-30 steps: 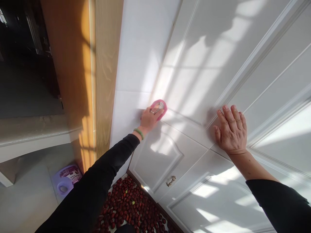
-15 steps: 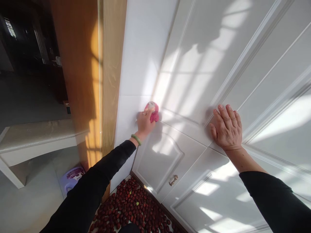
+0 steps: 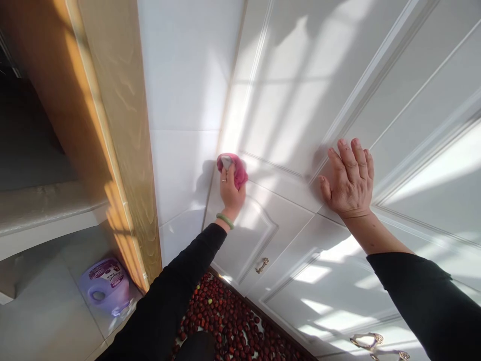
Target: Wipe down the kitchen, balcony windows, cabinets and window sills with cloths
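Note:
My left hand (image 3: 232,193) is closed on a bunched pink cloth (image 3: 239,171) and presses it to the white cabinet front (image 3: 289,195), close to the corner with the white tiled wall (image 3: 180,165). A whitish patch shows in the cloth's folds by my fingers. A green bangle (image 3: 224,220) circles my left wrist, and one finger wears a ring. Over on the right, my right hand (image 3: 348,180) lies flat against the cabinet with fingers spread, holding nothing. Below my left hand, a small metal handle (image 3: 262,265) sits on a lower cabinet door.
Many dark red round fruits (image 3: 225,316) cover the floor at the cabinet's foot. A wooden door frame (image 3: 120,125) rises on the left. Beyond it, a purple jug (image 3: 105,286) rests on grey floor tiles beside a pale bench (image 3: 48,210). More handles (image 3: 367,341) show at lower right.
The view has shifted, bringing more of the purple jug and the lower right handles into sight. My left hand has moved the cloth slightly along the cabinet corner. My right hand stays planted.

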Tool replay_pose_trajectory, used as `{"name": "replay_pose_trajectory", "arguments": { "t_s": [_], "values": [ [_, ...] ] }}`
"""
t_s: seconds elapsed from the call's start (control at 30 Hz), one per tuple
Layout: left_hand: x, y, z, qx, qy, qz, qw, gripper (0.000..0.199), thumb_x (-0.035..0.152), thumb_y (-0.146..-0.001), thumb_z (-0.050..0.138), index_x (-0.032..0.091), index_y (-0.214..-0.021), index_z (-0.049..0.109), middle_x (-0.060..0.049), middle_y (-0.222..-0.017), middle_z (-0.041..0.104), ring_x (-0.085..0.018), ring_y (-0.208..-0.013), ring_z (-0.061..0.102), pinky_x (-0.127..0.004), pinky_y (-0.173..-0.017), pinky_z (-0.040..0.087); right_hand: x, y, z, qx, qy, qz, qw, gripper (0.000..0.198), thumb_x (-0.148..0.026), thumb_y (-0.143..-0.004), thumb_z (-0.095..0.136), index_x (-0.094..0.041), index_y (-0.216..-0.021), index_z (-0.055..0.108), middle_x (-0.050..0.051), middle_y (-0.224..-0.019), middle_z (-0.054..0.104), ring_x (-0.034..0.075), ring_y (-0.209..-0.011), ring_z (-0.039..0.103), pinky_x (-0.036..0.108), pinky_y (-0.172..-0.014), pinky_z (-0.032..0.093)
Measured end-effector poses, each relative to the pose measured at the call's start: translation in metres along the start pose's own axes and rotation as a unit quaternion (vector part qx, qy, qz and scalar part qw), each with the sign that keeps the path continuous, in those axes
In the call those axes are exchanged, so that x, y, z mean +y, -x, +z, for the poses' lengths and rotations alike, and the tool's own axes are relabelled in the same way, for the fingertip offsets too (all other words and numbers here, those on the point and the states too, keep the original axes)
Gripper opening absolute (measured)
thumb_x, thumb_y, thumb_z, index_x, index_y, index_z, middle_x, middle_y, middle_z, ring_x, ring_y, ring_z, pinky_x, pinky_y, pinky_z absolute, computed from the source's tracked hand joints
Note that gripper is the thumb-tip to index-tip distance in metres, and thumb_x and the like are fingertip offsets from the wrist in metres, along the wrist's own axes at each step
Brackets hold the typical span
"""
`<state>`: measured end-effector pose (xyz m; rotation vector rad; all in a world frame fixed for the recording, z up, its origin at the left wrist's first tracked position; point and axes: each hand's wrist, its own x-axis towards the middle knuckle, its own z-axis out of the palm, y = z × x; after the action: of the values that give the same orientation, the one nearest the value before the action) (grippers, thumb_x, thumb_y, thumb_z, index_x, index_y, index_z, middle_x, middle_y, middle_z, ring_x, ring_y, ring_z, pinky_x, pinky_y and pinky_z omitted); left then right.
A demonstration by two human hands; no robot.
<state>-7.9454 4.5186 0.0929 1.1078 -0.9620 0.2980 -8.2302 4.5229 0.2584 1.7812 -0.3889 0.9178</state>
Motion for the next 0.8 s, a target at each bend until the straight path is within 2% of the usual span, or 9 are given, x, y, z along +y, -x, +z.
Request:
{"name": "replay_pose_trajectory", "arguments": {
  "t_s": [0.07,0.13,0.27,0.4,0.47,0.57,0.63,0.7,0.8],
  "values": [
    [0.025,0.037,0.011,-0.026,-0.008,0.035,0.999,0.065,0.011,-0.089,0.060,0.019,-0.153,0.055,-0.018,-0.163,0.052,-0.036,-0.157,0.044,-0.057,-0.126,0.044,0.000,-0.001,-0.001,-0.007,-0.006,-0.003,1.000,0.072,-0.045,-0.105,0.045,-0.017,-0.169,0.030,0.018,-0.169,0.045,0.037,-0.164,0.030,0.060,-0.128,0.033],
    [0.053,0.077,0.021,-0.092,-0.014,0.103,0.990,0.063,0.013,-0.086,0.065,0.025,-0.149,0.062,-0.014,-0.162,0.053,-0.038,-0.154,0.046,-0.058,-0.126,0.043,-0.001,-0.001,-0.001,-0.012,-0.006,0.000,1.000,0.072,-0.045,-0.104,0.045,-0.016,-0.169,0.030,0.019,-0.169,0.045,0.037,-0.164,0.030,0.061,-0.128,0.032],
    [0.100,0.130,0.033,-0.234,-0.034,0.296,0.925,0.055,0.023,-0.095,0.062,0.039,-0.147,0.066,-0.005,-0.160,0.058,-0.037,-0.155,0.046,-0.058,-0.131,0.037,-0.001,0.002,-0.002,-0.035,0.008,0.041,0.999,0.069,-0.048,-0.102,0.042,-0.015,-0.163,0.042,0.021,-0.167,0.048,0.038,-0.162,0.034,0.060,-0.129,0.030],
    [0.112,0.121,0.034,-0.311,-0.025,0.488,0.815,0.049,0.024,-0.105,0.048,0.040,-0.147,0.066,0.001,-0.159,0.060,-0.028,-0.153,0.050,-0.047,-0.133,0.035,0.001,0.005,-0.002,-0.042,0.002,0.051,0.998,0.068,-0.047,-0.099,0.043,-0.017,-0.160,0.047,0.021,-0.165,0.050,0.039,-0.160,0.037,0.062,-0.128,0.031],
    [0.098,0.099,0.027,-0.330,-0.013,0.515,0.791,0.051,0.020,-0.105,0.046,0.038,-0.148,0.065,0.002,-0.160,0.060,-0.025,-0.150,0.053,-0.044,-0.131,0.038,0.003,0.006,-0.001,-0.027,0.000,0.041,0.999,0.067,-0.044,-0.099,0.044,-0.017,-0.161,0.046,0.020,-0.164,0.052,0.038,-0.160,0.038,0.061,-0.128,0.033],
    [0.054,0.061,0.003,-0.337,-0.018,0.436,0.835,0.051,0.017,-0.099,0.053,0.037,-0.144,0.068,-0.001,-0.158,0.062,-0.027,-0.150,0.053,-0.048,-0.130,0.039,0.005,0.007,0.001,-0.013,0.000,0.032,0.999,0.066,-0.043,-0.099,0.044,-0.018,-0.160,0.048,0.019,-0.162,0.054,0.038,-0.159,0.040,0.060,-0.127,0.034],
    [0.016,0.035,-0.017,-0.322,-0.048,0.329,0.886,0.052,0.013,-0.094,0.056,0.034,-0.138,0.072,-0.004,-0.155,0.064,-0.029,-0.153,0.051,-0.054,-0.131,0.037,0.005,0.008,0.002,-0.017,0.007,0.037,0.999,0.066,-0.045,-0.099,0.044,-0.018,-0.158,0.049,0.019,-0.162,0.054,0.038,-0.159,0.041,0.060,-0.127,0.034],
    [-0.020,0.010,-0.037,-0.303,-0.085,0.241,0.918,0.049,0.012,-0.091,0.059,0.030,-0.133,0.075,-0.007,-0.153,0.065,-0.032,-0.156,0.047,-0.057,-0.130,0.038,0.005,0.008,0.003,-0.024,0.012,0.038,0.999,0.066,-0.047,-0.100,0.042,-0.018,-0.159,0.048,0.018,-0.164,0.052,0.038,-0.159,0.039,0.061,-0.128,0.032],
    [-0.059,-0.020,-0.055,-0.252,-0.126,0.120,0.952,0.060,0.013,-0.083,0.066,0.022,-0.142,0.067,-0.014,-0.163,0.055,-0.036,-0.160,0.040,-0.057,-0.129,0.040,0.003,0.007,0.001,-0.018,-0.001,0.028,0.999,0.066,-0.047,-0.103,0.041,-0.017,-0.161,0.046,0.018,-0.166,0.050,0.038,-0.161,0.037,0.061,-0.128,0.031]
  ]
}}
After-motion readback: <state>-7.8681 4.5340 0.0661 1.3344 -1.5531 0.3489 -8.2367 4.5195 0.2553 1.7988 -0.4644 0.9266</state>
